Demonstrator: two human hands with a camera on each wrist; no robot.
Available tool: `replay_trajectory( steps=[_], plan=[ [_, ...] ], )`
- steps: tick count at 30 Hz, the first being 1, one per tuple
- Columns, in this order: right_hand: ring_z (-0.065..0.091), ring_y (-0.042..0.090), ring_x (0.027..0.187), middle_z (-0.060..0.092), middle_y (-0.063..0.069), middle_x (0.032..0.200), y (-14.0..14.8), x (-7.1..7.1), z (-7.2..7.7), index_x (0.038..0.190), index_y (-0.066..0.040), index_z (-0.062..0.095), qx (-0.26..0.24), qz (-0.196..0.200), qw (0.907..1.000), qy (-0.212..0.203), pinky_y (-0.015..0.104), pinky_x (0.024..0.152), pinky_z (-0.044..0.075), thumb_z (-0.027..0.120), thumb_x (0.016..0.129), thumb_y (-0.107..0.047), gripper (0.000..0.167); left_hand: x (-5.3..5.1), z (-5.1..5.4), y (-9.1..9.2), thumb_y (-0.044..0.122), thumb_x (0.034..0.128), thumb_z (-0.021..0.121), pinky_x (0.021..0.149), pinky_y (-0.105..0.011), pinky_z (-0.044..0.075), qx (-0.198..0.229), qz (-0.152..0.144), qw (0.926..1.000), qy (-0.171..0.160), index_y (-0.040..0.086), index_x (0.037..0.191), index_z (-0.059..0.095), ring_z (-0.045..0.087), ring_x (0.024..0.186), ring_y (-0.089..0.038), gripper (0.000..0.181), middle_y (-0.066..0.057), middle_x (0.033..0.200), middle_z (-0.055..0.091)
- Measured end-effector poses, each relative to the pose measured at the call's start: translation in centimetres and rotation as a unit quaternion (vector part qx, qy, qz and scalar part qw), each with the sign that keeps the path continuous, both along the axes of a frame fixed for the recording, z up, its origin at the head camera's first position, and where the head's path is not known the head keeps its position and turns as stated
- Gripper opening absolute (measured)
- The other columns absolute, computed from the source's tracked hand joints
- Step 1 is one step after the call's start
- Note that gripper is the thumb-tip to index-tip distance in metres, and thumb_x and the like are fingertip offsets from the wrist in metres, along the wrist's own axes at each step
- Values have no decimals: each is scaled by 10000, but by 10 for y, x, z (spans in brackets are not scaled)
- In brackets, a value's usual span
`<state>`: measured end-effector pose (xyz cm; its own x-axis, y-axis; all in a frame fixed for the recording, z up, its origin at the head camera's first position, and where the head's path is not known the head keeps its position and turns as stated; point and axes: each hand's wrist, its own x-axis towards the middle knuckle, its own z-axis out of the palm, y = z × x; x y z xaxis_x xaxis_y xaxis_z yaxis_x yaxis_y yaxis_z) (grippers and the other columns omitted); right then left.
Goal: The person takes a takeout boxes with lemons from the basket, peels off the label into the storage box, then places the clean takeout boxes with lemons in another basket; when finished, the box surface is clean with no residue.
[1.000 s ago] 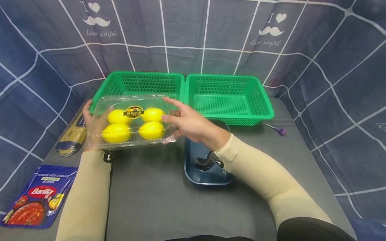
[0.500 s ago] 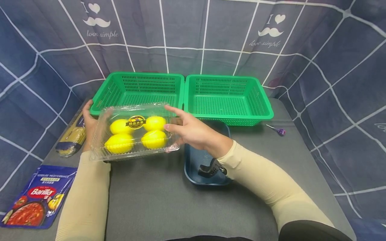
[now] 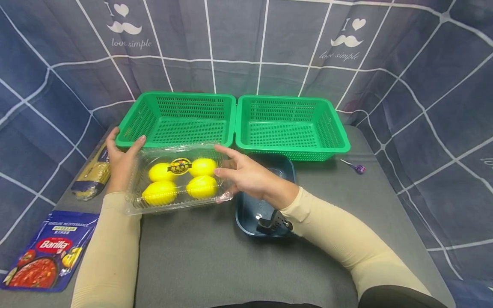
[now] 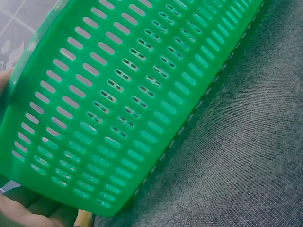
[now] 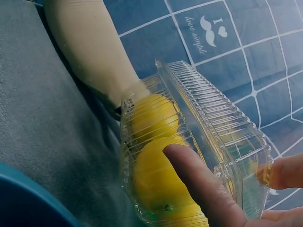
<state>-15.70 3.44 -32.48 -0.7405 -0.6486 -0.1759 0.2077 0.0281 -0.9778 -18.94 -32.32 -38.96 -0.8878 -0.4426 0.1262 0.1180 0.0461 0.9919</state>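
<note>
A clear plastic fruit box (image 3: pixel 181 179) of several yellow lemons (image 5: pixel 156 170), with a dark label on its lid, hangs tilted above the table before the left green basket (image 3: pixel 188 132). My right hand (image 3: pixel 254 173) grips its right end, thumb on the near side and fingers on the far side, as the right wrist view shows. My left hand (image 3: pixel 121 164) holds the basket's near left corner, thumb by the front rim and fingers at the left side. The left wrist view shows the slotted basket wall (image 4: pixel 113 151), with fingers (image 4: pixel 38 215) partly hidden at its left corner.
A second green basket (image 3: pixel 285 134) adjoins on the right. A dark blue tray (image 3: pixel 246 224) lies under my right wrist. A lollipop (image 3: pixel 359 169) lies at right. At left are a yellow pasta pack (image 3: pixel 94 173) and a Barilla pouch (image 3: pixel 50 252). Checked cloth walls surround the grey table.
The fruit box and my right hand have moved down and slightly right, toward me, away from my left hand. More of the left basket and the left thumb shows. The left hand has stayed put.
</note>
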Motion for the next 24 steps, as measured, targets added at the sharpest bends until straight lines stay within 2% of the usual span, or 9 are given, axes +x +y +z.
replay_trajectory(
  steps=[7,13,17,24],
  plan=[
    [611,362,1246,414,217,1579,0,2,-4,1683,-229,265,-53,-48,9999,-141,576,711,617,601,1061,-1,743,0,1,3,297,981,772,1210,-331,242,65,56,9998,-165,251,1673,184,268,1501,-264,909,-106,1688,183],
    [606,400,1242,404,233,1576,2,2,-7,1682,-225,259,-180,-91,9996,-208,593,710,612,587,1058,25,748,-1,1,6,264,973,789,1198,-305,270,363,85,9992,-132,267,1665,208,293,1488,-260,904,-112,1679,218],
    [627,396,1216,415,235,1566,4,4,-8,1683,-228,255,-175,-80,9996,-222,591,707,612,582,1059,25,749,-1,0,5,260,968,796,1182,-285,298,410,74,9990,-128,274,1662,211,321,1473,-273,908,-123,1665,253],
    [639,361,1202,421,225,1569,3,7,-10,1679,-224,270,-33,-35,9998,-185,552,701,621,590,1053,27,746,-3,-2,2,270,958,808,1182,-262,280,377,81,9992,-64,268,1660,220,280,1492,-244,916,-89,1682,211]
  ],
)
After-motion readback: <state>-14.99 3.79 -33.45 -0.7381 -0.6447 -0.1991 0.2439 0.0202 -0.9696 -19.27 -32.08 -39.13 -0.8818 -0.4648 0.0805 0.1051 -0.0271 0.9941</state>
